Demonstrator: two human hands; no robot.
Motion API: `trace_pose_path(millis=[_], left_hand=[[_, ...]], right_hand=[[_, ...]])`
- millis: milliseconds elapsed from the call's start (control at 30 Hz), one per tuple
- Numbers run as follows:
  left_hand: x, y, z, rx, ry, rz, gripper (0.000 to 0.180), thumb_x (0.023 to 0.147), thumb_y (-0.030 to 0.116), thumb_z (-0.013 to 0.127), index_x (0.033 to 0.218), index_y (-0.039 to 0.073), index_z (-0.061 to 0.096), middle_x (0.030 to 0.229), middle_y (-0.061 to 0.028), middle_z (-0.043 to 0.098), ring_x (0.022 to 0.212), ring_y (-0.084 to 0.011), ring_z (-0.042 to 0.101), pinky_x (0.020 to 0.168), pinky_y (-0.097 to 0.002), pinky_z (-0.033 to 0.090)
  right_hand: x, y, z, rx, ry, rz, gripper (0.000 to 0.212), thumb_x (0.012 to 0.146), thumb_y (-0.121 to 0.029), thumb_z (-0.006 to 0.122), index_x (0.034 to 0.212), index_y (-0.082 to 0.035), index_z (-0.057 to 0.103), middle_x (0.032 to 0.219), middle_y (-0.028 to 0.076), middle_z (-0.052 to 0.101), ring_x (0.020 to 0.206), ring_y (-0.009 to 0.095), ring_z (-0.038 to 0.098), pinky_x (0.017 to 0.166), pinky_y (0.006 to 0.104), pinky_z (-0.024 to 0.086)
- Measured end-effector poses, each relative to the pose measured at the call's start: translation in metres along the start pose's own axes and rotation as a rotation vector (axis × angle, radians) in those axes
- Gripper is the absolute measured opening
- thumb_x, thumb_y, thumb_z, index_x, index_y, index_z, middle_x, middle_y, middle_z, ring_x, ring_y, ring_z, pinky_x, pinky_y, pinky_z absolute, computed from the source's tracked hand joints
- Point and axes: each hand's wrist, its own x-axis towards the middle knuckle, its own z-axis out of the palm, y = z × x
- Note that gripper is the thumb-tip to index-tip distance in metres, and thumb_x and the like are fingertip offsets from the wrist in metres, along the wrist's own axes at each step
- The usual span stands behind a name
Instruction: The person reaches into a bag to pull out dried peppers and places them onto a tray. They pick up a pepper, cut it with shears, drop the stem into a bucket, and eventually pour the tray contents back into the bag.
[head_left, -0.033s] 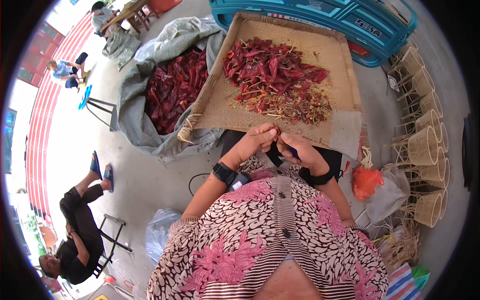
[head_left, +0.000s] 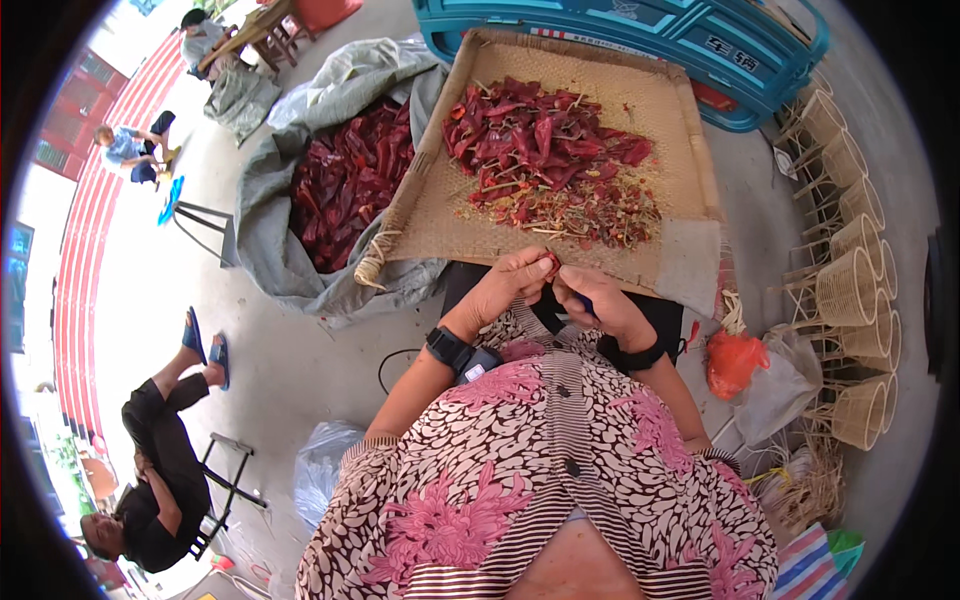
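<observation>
My left hand (head_left: pixel 512 285) is closed, pinching a dried red chili pepper (head_left: pixel 551 262) between thumb and fingertips. Just beside it, my right hand (head_left: pixel 608 302) is wrapped around a dark blue handle (head_left: pixel 586 304); the working end of that tool is hidden by my fingers. Both hands meet at the near edge of a woven tray (head_left: pixel 690 160). On the tray lies a heap of red dried chilies (head_left: pixel 540 130), with stems, seeds and scraps (head_left: pixel 600 212) on its near side.
Left of the tray, a grey-green sack (head_left: pixel 262 215) holds many more chilies. A teal cart panel (head_left: pixel 640 25) stands behind. Stacked woven baskets (head_left: pixel 845 290) line the right, near an orange plastic bag (head_left: pixel 735 362). A person in black (head_left: pixel 165 470) sits at the left.
Everything in view has shifted very slightly. My hands keep the same grip at the tray's near edge.
</observation>
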Motion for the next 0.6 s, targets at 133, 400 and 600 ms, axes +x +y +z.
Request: trace_pose_path(millis=[133, 400, 600], left_hand=[[0.002, 0.001, 0.002, 0.074, 0.028, 0.01, 0.022, 0.098, 0.029, 0.048, 0.088, 0.009, 0.05, 0.062, 0.0082, 0.029, 0.053, -0.0035, 0.026, 0.051, -0.0208, 0.026], [0.003, -0.011, -0.007, 0.102, 0.017, -0.025, 0.019, 0.098, 0.027, 0.047, 0.09, 0.01, 0.048, 0.061, 0.008, 0.028, 0.053, -0.0038, 0.025, 0.05, -0.0212, 0.025], [0.007, -0.014, -0.014, -0.35, -0.161, -0.017, 0.015, 0.099, 0.023, 0.043, 0.093, 0.011, 0.05, 0.059, 0.0051, 0.03, 0.051, -0.0067, 0.026, 0.049, -0.0237, 0.025]], right_hand=[[0.011, 0.019, -0.003, -0.347, 0.218, -0.301, 0.04, 0.092, -0.039, 0.052, 0.072, -0.004, 0.052, 0.055, -0.002, 0.044, 0.047, 0.009, 0.039, 0.044, 0.026, 0.029], [0.005, 0.015, 0.006, -0.975, 0.52, -0.556, 0.044, 0.088, -0.04, 0.057, 0.07, -0.001, 0.046, 0.055, 0.01, 0.037, 0.052, 0.015, 0.041, 0.05, 0.0347, 0.033], [0.012, 0.017, 0.006, -0.033, 0.023, -0.224, 0.046, 0.095, -0.041, 0.046, 0.063, -0.007, 0.043, 0.049, 0.001, 0.038, 0.04, 0.009, 0.035, 0.039, 0.0258, 0.025]])
